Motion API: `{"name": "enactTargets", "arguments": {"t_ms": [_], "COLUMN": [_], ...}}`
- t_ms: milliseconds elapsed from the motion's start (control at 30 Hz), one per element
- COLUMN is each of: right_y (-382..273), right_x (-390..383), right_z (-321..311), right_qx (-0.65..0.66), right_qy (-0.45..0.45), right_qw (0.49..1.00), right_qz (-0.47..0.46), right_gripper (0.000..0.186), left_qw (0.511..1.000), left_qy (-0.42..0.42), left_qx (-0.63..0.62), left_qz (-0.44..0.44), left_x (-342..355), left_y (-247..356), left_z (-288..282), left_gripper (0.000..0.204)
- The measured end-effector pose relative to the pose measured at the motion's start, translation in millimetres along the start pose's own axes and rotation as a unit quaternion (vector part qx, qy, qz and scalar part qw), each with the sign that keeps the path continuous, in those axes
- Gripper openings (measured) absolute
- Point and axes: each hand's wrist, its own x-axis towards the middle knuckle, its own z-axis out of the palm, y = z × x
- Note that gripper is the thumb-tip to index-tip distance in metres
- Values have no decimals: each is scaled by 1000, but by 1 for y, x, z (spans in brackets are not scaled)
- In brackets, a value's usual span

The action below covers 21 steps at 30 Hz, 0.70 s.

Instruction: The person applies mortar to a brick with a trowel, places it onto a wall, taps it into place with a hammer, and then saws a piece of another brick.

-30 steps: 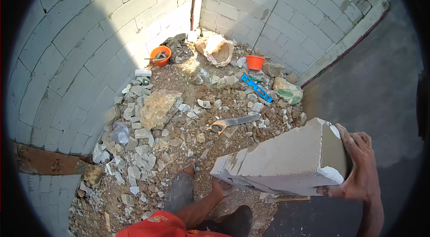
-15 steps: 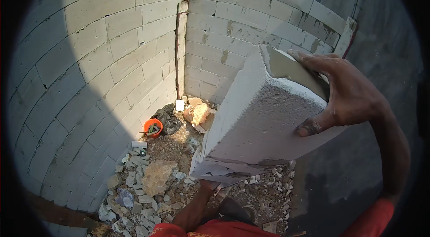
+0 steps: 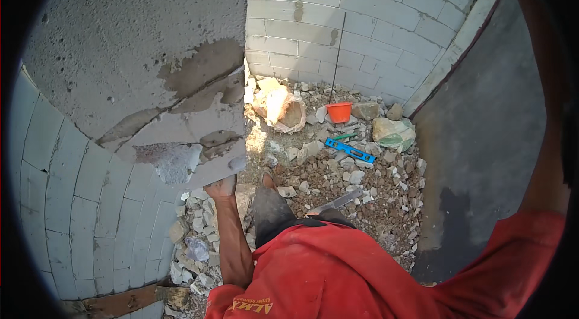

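The large, pale-grey, rectangular masonry block [image 3: 145, 23] is raised at the upper left of the view, in front of the curved-looking, light-grey block wall [image 3: 108, 216]. Darker, damp-looking patches and a broken ridge cross its lower part.

Left of the hands: the left hand [image 3: 224, 186] contacts the block's lower edge from below. The fingers are hidden behind the block; their degree of opening and grip cannot be determined. Right of the hands: the right arm [image 3: 546, 144] is raised along the right rim. The right hand is out of view; its opening and hold cannot be determined.

On the rubble-covered ground [image 3: 386, 210], the orange plastic bucket [image 3: 339, 113] stands beside the thin, dark, upright rod [image 3: 339, 60]. The blue, bar-shaped spirit level [image 3: 363, 155] lies nearer the person. The grey metal saw blade [image 3: 345, 198] lies nearer still.
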Motion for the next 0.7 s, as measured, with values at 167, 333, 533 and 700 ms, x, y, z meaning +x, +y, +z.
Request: {"name": "enactTargets", "arguments": {"t_ms": [167,333,533,700], "right_y": [39,52,91,167], "right_x": [61,92,167,262], "right_z": [22,31,11,1], "right_qx": [-36,-46,-53,-55], "right_qy": [31,118,175,175], "right_qw": [997,988,977,975], "right_qz": [68,90,108,126], "right_gripper": [124,124,123,122], "left_qw": [999,996,984,999], "left_qy": [-29,-33,-55,19], "left_qx": [-21,-63,-167,-23], "left_qz": [15,60,-5,29], "left_x": [110,177,280,414], "left_y": [8,39,50,-14], "left_z": [-39,-25,-1,6], "left_gripper": [48,51,43,37]}}
